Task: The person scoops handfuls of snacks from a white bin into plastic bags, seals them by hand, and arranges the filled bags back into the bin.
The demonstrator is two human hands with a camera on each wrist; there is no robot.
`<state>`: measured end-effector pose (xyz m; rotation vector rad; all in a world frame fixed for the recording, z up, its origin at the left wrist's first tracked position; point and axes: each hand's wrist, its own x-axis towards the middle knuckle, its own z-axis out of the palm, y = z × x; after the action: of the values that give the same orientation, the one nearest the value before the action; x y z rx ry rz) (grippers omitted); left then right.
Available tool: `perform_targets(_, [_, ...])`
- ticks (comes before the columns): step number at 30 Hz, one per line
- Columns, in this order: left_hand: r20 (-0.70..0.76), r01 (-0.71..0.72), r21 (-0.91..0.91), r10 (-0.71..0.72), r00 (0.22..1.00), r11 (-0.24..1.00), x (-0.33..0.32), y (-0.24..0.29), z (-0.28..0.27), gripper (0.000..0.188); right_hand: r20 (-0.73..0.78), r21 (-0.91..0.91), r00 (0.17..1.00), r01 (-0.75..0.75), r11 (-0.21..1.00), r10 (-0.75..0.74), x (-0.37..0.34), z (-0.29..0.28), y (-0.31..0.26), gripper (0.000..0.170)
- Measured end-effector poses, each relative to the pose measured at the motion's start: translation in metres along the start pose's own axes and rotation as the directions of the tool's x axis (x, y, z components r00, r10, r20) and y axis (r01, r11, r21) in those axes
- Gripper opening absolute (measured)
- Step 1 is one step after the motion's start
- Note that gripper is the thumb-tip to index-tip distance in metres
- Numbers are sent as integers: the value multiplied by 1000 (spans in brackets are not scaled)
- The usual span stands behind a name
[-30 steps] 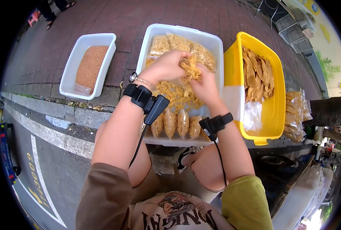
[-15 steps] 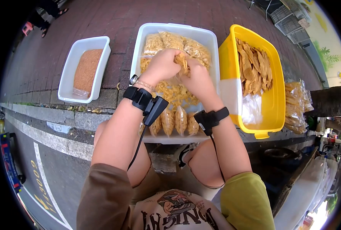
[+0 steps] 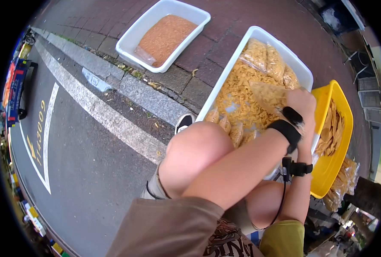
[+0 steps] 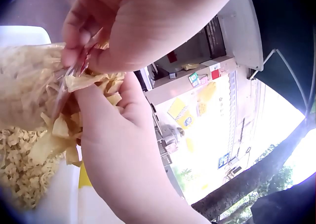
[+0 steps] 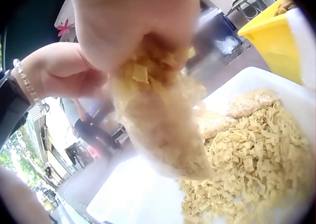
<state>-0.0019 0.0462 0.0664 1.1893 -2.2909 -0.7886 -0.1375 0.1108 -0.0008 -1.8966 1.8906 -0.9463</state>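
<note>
A clear plastic bag (image 3: 267,96) partly filled with dried yellow strips hangs over the white tub (image 3: 227,70). My left hand (image 3: 302,102) pinches its rim with thumb and fingers, shown closer in the left wrist view. My right hand (image 4: 116,140) grips a bunch of yellow strips (image 4: 61,130) at the bag's mouth; some stick out past the thumb. In the head view the left hand and wrist mostly hide the right hand. In the right wrist view the filled end of the bag bulges below the hands, above loose strips (image 5: 252,160).
Filled bags (image 3: 265,62) lie at the tub's far end, and smaller ones (image 3: 236,133) stand along its near side. Right of it is a yellow bin (image 3: 349,128) with flat brown pieces. A white tub (image 3: 124,45) of reddish-brown crumbs stands on the paving to the left.
The head view has turned, so the tubs appear tilted and shifted. The left arm now crosses in front of the right wrist. The bag, earlier behind the hands, now shows to their left.
</note>
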Motion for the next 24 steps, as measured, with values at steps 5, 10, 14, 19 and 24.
perform_targets(5, [126,-232,-212,262,957,949,-157,-53,-50,22,200,-770,974,88,632,109,36,-35,-69,5])
perform_targets(10, [88,-263,-321,305,948,910,-202,-83,-46,20,354,-827,930,260,499,102,14,-86,-47,9])
perform_targets(14, [69,-272,-335,311,948,902,-205,-82,-36,19,350,-849,923,240,471,161,9,-96,-47,14])
perform_targets(19, [75,-305,-336,348,934,891,-191,-73,-34,17,341,-921,938,320,224,62,18,-64,-58,14])
perform_targets(24, [-228,-89,-92,66,971,992,-22,14,18,15,-348,433,913,-46,900,214,1,-20,-3,32])
